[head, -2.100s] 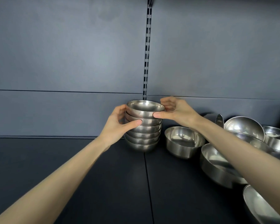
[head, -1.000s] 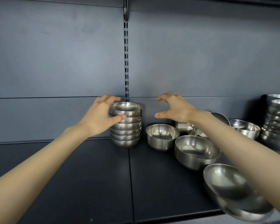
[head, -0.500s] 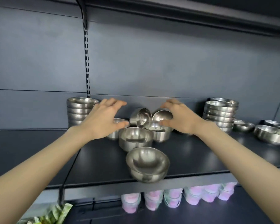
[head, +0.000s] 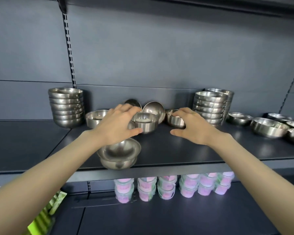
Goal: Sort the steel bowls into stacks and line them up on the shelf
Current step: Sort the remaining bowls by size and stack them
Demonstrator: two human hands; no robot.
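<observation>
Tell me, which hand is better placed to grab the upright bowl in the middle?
Left, likely. The left hand sits right beside the middle bowl, thumb at its wall; the right hand hovers apart from it, nearer another bowl.

Both forearms (head: 58, 167) show bare along their whole visible length, with no sleeve edge in view. The left hand (head: 116, 126) and right hand (head: 192, 128) are bare too, with slim fingers.
</observation>
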